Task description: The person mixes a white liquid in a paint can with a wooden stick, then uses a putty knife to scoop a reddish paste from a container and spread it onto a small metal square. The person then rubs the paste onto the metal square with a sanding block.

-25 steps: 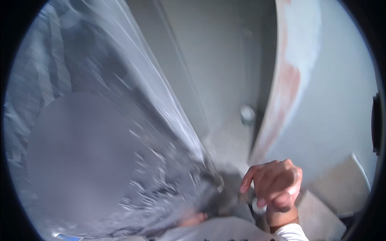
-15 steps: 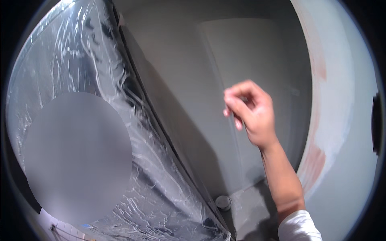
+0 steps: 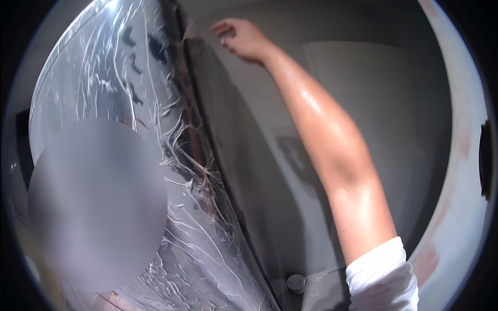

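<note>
My right hand (image 3: pixel 243 39) is raised near the top, its bare arm stretched up from a white sleeve (image 3: pixel 381 277). The fingers point left, loosely bent, with a gap between them and the thumb; nothing shows in them. Closest to the fingertips is the upper part of a dark edge (image 3: pixel 205 111). Beside that edge, clear wrinkled plastic sheeting (image 3: pixel 150 98) covers a large panel on the left. Behind my arm stands a smooth grey wall (image 3: pixel 358 72). My left hand does not show.
A small round white container (image 3: pixel 297 283) sits low down, at the foot of the grey wall. At the right, a pale curved surface (image 3: pixel 469 171) carries brownish patches. A blurred grey disc hides part of the sheeting.
My right hand has moved up and left toward the top of the sheeted panel, and more of my arm shows. Its fingers, earlier curled together, are looser. The view has shifted slightly.
</note>
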The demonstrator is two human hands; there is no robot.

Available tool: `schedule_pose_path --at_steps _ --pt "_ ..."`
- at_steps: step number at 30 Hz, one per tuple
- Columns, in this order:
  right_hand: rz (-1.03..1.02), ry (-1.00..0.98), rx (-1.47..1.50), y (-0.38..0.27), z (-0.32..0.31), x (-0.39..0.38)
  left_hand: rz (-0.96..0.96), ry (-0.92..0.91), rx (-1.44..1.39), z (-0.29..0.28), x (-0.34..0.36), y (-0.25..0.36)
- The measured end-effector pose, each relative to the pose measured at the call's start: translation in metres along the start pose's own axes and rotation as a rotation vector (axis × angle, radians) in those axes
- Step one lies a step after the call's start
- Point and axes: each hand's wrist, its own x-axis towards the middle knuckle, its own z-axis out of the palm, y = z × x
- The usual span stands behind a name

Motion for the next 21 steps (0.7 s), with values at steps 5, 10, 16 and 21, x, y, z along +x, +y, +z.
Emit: schedule_pose_path --at_steps 5,10,16,21 --pt "-0.042 -0.199 0.186 0.007 0.000 0.082 -0.061 0.162 0.053 -0.004 -0.016 -0.003" --pt "0.023 -0.422 0.255 -0.031 0.013 0.079 -0.129 0.349 0.123 0.000 -0.043 0.015" --pt "-0.197 -0.455 0.201 -0.012 0.020 0.075 -0.188 0.496 0.173 0.022 -0.086 0.031" --pt "-0.222 -0.432 0.300 0.005 0.032 0.092 -0.208 0.560 0.194 0.030 -0.108 0.042"
